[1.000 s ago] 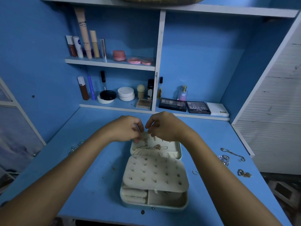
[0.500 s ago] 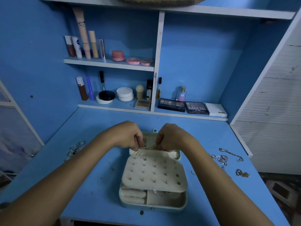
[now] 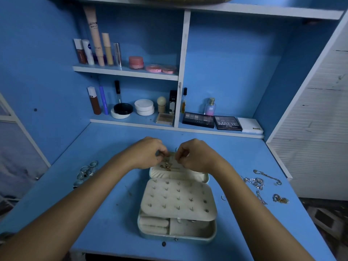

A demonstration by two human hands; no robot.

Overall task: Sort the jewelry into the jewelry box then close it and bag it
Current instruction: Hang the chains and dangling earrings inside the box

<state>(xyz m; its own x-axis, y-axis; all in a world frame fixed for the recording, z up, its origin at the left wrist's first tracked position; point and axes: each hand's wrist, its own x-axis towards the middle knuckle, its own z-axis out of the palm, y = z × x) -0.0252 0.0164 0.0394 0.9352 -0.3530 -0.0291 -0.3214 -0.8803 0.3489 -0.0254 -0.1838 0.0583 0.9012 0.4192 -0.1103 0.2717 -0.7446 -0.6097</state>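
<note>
Box front: the open jewelry box sits at 6 o'clock on the blue desk, its studded earring panel folded over the tray; I can't make out what lies in the compartments beneath it.
Loose pieces: rings wait at 9 o'clock, silver chains at 3 o'clock, all well apart from the box (none sorted yet, by my reckoning).
Lid: a gold chain lies in the lid at the box's far end, directly under both hands.
Left hand: fingers curled, tips pinching at the gold chain's upper end.
Right hand: fingers curled and pinching something small just beside it; whether it's the same chain or a hook, I cannot tell.
Risk: the fine chain could slip the pinch and tangle, or snag on the lid's pleated pocket; a forearm could nudge the box or sweep the silver chains off the edge.
Hidden: the fingertips cover the clasp and hooks; the shelf cosmetics at 12 o'clock are dim.
</note>
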